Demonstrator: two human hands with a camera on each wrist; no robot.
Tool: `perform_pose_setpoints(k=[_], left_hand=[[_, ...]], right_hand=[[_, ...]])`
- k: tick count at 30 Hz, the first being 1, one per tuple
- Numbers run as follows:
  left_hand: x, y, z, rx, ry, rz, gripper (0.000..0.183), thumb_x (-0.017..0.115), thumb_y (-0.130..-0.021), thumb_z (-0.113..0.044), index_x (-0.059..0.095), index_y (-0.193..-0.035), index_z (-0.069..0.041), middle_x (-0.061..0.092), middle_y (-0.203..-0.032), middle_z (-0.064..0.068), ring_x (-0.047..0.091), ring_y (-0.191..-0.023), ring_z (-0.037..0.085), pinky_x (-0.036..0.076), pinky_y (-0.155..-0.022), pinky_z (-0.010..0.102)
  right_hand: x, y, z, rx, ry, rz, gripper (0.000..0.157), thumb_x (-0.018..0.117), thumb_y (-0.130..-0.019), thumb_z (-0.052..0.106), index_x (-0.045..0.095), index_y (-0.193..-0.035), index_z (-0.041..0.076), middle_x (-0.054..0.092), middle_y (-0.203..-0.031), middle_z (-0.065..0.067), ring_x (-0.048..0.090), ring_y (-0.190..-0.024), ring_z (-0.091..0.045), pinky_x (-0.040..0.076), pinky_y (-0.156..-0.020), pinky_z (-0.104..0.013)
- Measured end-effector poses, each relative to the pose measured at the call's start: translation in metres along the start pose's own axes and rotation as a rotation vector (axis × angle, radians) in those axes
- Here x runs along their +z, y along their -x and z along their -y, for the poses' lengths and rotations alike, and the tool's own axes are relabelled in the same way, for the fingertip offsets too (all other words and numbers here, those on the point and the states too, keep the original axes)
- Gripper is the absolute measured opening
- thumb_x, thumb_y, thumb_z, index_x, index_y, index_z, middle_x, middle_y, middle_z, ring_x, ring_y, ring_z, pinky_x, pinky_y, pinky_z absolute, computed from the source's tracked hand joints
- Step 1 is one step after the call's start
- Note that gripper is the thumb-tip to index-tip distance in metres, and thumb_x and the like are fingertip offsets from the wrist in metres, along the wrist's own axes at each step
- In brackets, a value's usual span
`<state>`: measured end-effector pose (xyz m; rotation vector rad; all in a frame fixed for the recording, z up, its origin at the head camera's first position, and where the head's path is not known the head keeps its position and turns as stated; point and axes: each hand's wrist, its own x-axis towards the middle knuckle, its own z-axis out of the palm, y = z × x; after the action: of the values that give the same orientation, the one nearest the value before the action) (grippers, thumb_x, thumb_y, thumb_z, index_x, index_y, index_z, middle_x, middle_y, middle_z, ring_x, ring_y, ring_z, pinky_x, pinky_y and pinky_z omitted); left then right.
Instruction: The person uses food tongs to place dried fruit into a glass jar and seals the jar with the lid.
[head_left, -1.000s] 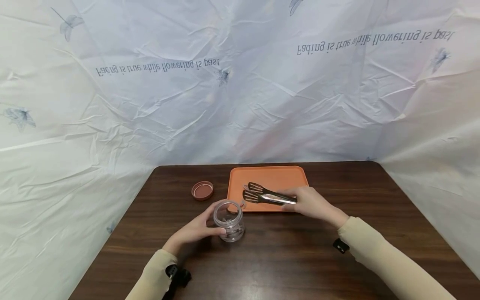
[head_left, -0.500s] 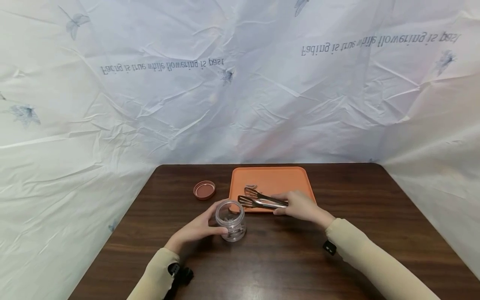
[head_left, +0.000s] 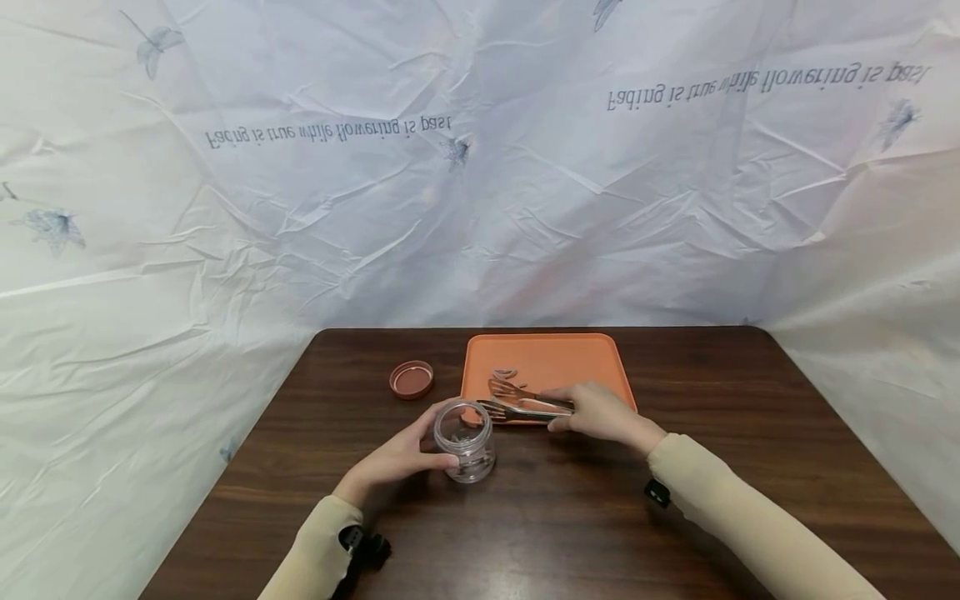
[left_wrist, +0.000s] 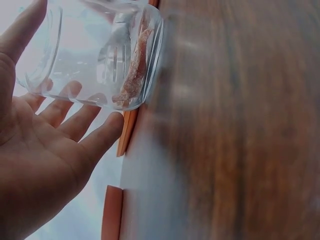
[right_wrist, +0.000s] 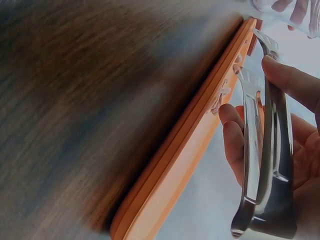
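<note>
A clear jar (head_left: 474, 460) without its lid stands upright on the table, my left hand (head_left: 401, 458) gripping its side with thumb and fingers. Inside, at the bottom, lie reddish-brown sugary-looking pieces (left_wrist: 134, 75), as the left wrist view shows. My right hand (head_left: 598, 412) holds metal serving tongs (head_left: 528, 410) with dark slotted heads, thumb on one arm and fingers on the other. The heads are apart, low over the front left of the orange tray (head_left: 577, 362). Small pale pieces (head_left: 506, 374) lie on the tray just behind them; others appear in the right wrist view (right_wrist: 219, 97).
A reddish-brown screw lid (head_left: 412, 380) lies on the table left of the tray. The dark wooden table (head_left: 570, 517) reaches back to a white printed sheet (head_left: 525, 208), which also hangs at both sides.
My right hand has brought the tongs left and down to the tray's front left. The left hand still holds the jar in about the same place.
</note>
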<state>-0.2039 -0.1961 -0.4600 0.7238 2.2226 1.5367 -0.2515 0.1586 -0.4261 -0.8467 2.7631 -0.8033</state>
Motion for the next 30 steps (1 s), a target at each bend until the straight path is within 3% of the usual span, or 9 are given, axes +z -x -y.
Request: perform_pose_setpoints(k=[5,10,14,17,23,30], left_hand=[[0.0,-0.002,0.0,-0.009,-0.029,-0.01,0.084,0.076,-0.093,-0.022,0.025,-0.159,-0.031,0.04,-0.155,0.013,0.047,-0.136,0.031,0.046,-0.103,0.039],[0.001,-0.001,0.001,0.0,-0.02,-0.005,0.086,0.076,-0.093,-0.021,0.023,-0.16,-0.028,0.041,-0.153,0.015,0.047,-0.135,0.031,0.047,-0.101,0.038],[0.002,-0.001,0.002,-0.002,0.005,-0.003,0.086,0.076,-0.093,-0.019,0.023,-0.16,-0.027,0.04,-0.153,0.017,0.048,-0.134,0.033,0.048,-0.099,0.035],[0.002,-0.001,0.002,-0.004,0.011,-0.007,0.085,0.076,-0.093,-0.02,0.024,-0.16,-0.03,0.038,-0.155,0.016,0.048,-0.134,0.032,0.048,-0.099,0.034],[0.002,-0.001,0.004,-0.001,0.016,-0.006,0.084,0.076,-0.093,-0.02,0.025,-0.159,-0.034,0.035,-0.158,0.014,0.047,-0.136,0.031,0.048,-0.1,0.034],[0.001,-0.001,0.004,0.024,0.006,0.003,0.086,0.075,-0.094,-0.018,0.021,-0.161,-0.029,0.032,-0.159,0.016,0.044,-0.138,0.034,0.048,-0.1,0.032]], right_hand=[[-0.002,0.0,-0.003,-0.009,-0.008,0.001,0.057,0.079,-0.089,0.026,0.061,-0.141,0.01,0.064,-0.135,-0.012,0.068,-0.108,-0.029,0.055,-0.08,-0.046],[-0.002,-0.002,-0.008,-0.013,-0.02,0.007,0.058,0.079,-0.089,0.025,0.06,-0.142,0.011,0.064,-0.135,-0.011,0.066,-0.113,-0.03,0.055,-0.087,-0.049],[0.0,-0.005,-0.013,-0.01,-0.021,0.015,0.059,0.08,-0.088,0.024,0.06,-0.143,0.014,0.064,-0.135,-0.01,0.068,-0.089,-0.019,0.052,-0.074,-0.04],[0.001,-0.007,-0.016,0.002,-0.023,0.017,0.06,0.081,-0.087,0.024,0.06,-0.143,0.015,0.064,-0.134,-0.011,0.057,-0.072,-0.012,0.042,-0.066,-0.037],[0.003,-0.007,-0.021,0.01,-0.022,0.008,0.06,0.081,-0.086,0.025,0.061,-0.142,0.013,0.064,-0.134,-0.013,0.06,-0.079,-0.012,0.041,-0.068,-0.037],[0.004,-0.006,-0.024,0.009,-0.015,0.016,0.056,0.078,-0.09,0.021,0.06,-0.143,0.015,0.068,-0.128,-0.012,0.046,-0.059,-0.012,0.038,-0.061,-0.035]])
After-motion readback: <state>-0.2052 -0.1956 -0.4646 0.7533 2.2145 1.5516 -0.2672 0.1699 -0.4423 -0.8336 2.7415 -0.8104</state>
